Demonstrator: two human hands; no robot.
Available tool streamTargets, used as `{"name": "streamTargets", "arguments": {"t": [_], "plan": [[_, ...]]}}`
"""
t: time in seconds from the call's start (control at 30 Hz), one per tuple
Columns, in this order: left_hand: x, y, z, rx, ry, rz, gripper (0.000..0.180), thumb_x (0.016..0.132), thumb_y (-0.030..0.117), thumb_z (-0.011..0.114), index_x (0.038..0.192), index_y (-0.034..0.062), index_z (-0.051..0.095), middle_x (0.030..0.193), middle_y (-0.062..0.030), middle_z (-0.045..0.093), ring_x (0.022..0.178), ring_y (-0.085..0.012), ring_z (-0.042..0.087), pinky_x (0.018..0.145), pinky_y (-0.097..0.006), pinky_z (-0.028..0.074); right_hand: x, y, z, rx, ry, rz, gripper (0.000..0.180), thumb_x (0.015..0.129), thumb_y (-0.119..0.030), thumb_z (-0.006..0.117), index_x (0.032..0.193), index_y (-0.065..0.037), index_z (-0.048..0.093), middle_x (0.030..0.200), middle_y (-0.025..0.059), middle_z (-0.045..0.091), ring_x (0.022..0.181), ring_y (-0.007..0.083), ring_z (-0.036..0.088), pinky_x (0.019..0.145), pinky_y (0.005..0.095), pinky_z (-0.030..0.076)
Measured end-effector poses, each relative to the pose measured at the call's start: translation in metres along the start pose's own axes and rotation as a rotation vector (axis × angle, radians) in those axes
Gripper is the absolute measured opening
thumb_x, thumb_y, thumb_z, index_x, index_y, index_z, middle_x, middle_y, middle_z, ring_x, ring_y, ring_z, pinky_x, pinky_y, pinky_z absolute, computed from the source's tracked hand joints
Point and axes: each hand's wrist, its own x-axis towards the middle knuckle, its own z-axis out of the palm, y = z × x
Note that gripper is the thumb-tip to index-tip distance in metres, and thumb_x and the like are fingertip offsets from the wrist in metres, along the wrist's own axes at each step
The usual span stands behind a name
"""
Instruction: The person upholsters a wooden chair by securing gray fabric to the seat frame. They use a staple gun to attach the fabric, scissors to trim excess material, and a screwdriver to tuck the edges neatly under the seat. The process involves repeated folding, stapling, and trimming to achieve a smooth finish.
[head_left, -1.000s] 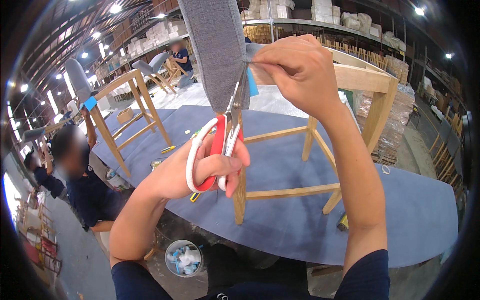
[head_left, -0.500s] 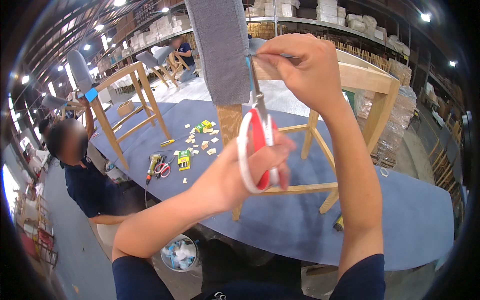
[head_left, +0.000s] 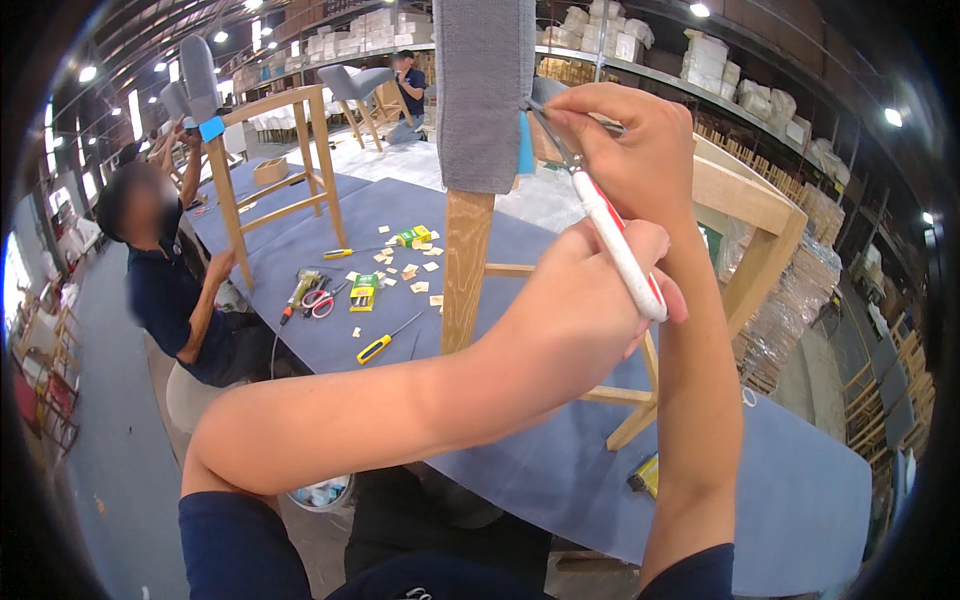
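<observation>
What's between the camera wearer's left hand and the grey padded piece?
The scissors held in the left hand, pointing up toward the grey padded piece, as the head view shows.

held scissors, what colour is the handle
The handle is white and red, best seen in the head view.

A chair [head_left: 467, 265] is standing on the table [head_left: 780, 480] before you. Scissors [head_left: 612, 232] are sitting in your left hand [head_left: 595, 285], right of the pad [head_left: 487, 95]. Wood bits [head_left: 409, 272] and a screwdriver [head_left: 375, 348] are lying left of the chair. Farther left, another chair [head_left: 326, 150] is standing.
</observation>
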Motion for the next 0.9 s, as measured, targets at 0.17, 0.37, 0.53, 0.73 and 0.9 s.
{"name": "streamTargets", "arguments": {"t": [0.17, 0.37, 0.53, 0.73, 0.9], "plan": [[0.003, -0.003, 0.004, 0.000, 0.045, 0.006, 0.025, 0.104, 0.026, 0.059, 0.102, 0.0015, 0.061, 0.081, -0.0118, 0.070, 0.059, -0.0124, 0.050, 0.059, -0.028, 0.044, 0.001, 0.000, 0.003, 0.034, 0.009, -0.017, 0.014, 0.081, -0.008, 0.069, 0.086, -0.007, 0.082, 0.089, 0.0099, 0.079, 0.081, 0.0314, 0.075, 0.078, 0.0364, 0.059], [-0.004, -0.038, -0.005, 0.226, 0.026, 0.176, 0.022, 0.105, 0.026, 0.060, 0.108, 0.0054, 0.056, 0.078, -0.0077, 0.067, 0.060, -0.0100, 0.051, 0.059, -0.029, 0.044, -0.008, 0.011, -0.005, -0.176, 0.019, -0.184, 0.013, 0.084, -0.009, 0.071, 0.092, -0.010, 0.081, 0.092, 0.0085, 0.079, 0.085, 0.0287, 0.074, 0.080, 0.0373, 0.056], [-0.035, -0.057, -0.082, 0.132, 0.411, 0.409, 0.020, 0.106, 0.026, 0.064, 0.110, 0.0080, 0.057, 0.077, -0.0002, 0.057, 0.062, -0.0076, 0.054, 0.055, -0.026, 0.043, -0.005, 0.020, -0.022, -0.295, 0.060, -0.334, 0.014, 0.084, -0.006, 0.075, 0.096, -0.011, 0.080, 0.095, 0.0055, 0.080, 0.088, 0.0248, 0.074, 0.081, 0.0364, 0.053], [-0.039, -0.163, -0.275, 0.368, 0.738, 0.071, 0.032, 0.105, 0.037, 0.066, 0.106, 0.0045, 0.065, 0.078, -0.0025, 0.061, 0.061, -0.0120, 0.058, 0.055, -0.029, 0.044, -0.032, 0.025, -0.064, -0.232, 0.072, -0.199, 0.019, 0.087, 0.004, 0.074, 0.102, -0.006, 0.080, 0.100, 0.0064, 0.080, 0.089, 0.0202, 0.073, 0.080, 0.0312, 0.054], [-0.033, -0.289, -0.374, 1.318, 0.702, -0.144, 0.051, 0.099, 0.039, 0.072, 0.122, -0.0056, 0.069, 0.098, -0.0185, 0.076, 0.086, -0.0382, 0.073, 0.080, -0.047, 0.056, -0.089, -0.023, -0.039, -0.267, 0.353, -0.008, 0.010, 0.090, 0.001, 0.075, 0.099, -0.002, 0.077, 0.097, 0.0099, 0.076, 0.088, 0.0177, 0.070, 0.076, 0.0304, 0.055]]}}
